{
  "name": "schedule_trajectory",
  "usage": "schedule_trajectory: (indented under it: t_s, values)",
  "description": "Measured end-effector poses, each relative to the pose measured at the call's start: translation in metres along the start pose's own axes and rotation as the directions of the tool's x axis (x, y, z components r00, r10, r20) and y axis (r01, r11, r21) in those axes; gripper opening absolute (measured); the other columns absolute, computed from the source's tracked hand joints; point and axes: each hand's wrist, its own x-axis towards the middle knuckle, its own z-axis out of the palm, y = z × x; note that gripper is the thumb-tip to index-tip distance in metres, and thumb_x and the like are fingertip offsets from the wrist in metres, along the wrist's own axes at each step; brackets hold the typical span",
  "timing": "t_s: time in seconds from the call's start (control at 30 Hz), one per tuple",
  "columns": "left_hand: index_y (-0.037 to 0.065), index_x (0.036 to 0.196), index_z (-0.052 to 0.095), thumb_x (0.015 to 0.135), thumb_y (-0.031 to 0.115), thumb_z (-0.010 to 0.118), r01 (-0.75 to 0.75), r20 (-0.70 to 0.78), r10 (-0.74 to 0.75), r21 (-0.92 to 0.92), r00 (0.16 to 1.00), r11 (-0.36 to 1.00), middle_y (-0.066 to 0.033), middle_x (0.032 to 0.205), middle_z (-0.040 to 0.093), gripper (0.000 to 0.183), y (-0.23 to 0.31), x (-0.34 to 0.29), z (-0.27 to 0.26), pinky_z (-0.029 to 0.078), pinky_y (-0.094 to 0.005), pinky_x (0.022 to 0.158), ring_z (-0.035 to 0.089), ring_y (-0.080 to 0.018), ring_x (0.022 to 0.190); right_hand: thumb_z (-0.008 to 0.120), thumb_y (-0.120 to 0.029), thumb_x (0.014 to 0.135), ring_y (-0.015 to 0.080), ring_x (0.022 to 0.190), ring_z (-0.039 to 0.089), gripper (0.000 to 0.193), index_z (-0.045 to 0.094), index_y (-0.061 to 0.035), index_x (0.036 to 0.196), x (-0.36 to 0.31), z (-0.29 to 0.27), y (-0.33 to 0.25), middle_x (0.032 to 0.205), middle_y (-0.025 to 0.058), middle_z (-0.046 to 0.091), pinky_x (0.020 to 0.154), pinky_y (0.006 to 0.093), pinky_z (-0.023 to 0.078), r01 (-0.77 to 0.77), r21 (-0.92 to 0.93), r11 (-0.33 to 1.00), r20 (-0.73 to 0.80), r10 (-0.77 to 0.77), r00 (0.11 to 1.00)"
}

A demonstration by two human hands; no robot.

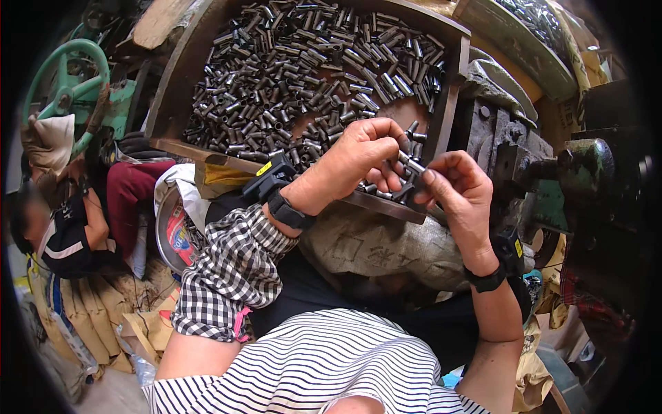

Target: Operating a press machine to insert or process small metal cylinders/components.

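Observation:
Between my two hands is a small shiny metal tube [412, 164], held over the near right corner of a wooden tray. My left hand [369, 153] has its fingers curled round the tube's far end. At the near end, the thumb and forefinger of my right hand [458, 188] pinch it. Many loose metal tubes [255, 114] like it lie heaped in the wooden tray [448, 103], some just under my fingers. My fingers hide part of the held tube.
At the right stands a dark, greasy machine [507, 138] with a round shaft. A green handwheel [65, 96] is at the far left, above another person [76, 221]. A metal basin [169, 231] sits left of the tray. Sacking [386, 248] lies below the tray's near edge.

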Motion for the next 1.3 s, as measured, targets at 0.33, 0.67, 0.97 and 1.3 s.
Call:
schedule_trajectory:
  t_s: [0.33,0.67,0.97,1.3]
  values:
    - [0.003,0.095,0.055,0.085,0.009,0.05,-0.039,-0.02,0.041,0.072,0.999,0.997,-0.0045,0.075,0.061,0.012,-0.004,0.002,-0.005,0.046,-0.0165,0.044,0.06,-0.0084,0.055,0.051,-0.004,0.085,0.006,0.047,0.053,0.026,0.052,0.0021,0.11,0.006,-0.007,-0.01,0.072,0.0076,0.062,0.044,0.0168,0.042,-0.151,0.141,0.978,0.073,0.142,0.987]
    - [0.002,0.102,0.06,0.086,0.007,0.051,-0.069,0.004,0.069,0.09,0.998,0.994,-0.0036,0.074,0.062,0.018,-0.007,0.003,0.003,0.043,-0.0146,0.046,0.055,-0.0039,0.053,0.055,-0.009,0.09,0.0103,0.056,0.062,0.019,0.049,0.001,0.104,0.007,-0.006,-0.004,0.08,0.0122,0.066,0.045,0.0164,0.042,0.045,0.095,0.995,-0.105,-0.035,0.994]
    - [0.002,0.102,0.059,0.092,0.012,0.053,-0.107,0.028,0.107,0.028,0.994,0.994,-0.003,0.073,0.061,0.015,-0.012,0.003,0.007,0.044,-0.0139,0.045,0.055,-0.0039,0.053,0.058,-0.01,0.089,0.0093,0.057,0.062,0.015,0.051,-0.0007,0.098,0.004,-0.004,0.002,0.082,0.0122,0.067,0.047,0.0161,0.043,0.001,0.161,0.987,-0.122,0.019,0.992]
    - [0.002,0.103,0.056,0.093,0.015,0.054,-0.128,-0.002,0.129,0.032,0.992,0.991,-0.0025,0.072,0.06,0.016,-0.014,0.005,0.011,0.043,-0.0132,0.043,0.054,-0.0035,0.051,0.058,-0.01,0.089,0.0093,0.056,0.062,0.014,0.051,-0.0015,0.098,0.004,-0.006,0.011,0.08,0.0128,0.066,0.046,0.0171,0.046,-0.019,0.298,0.954,-0.137,0.063,0.989]
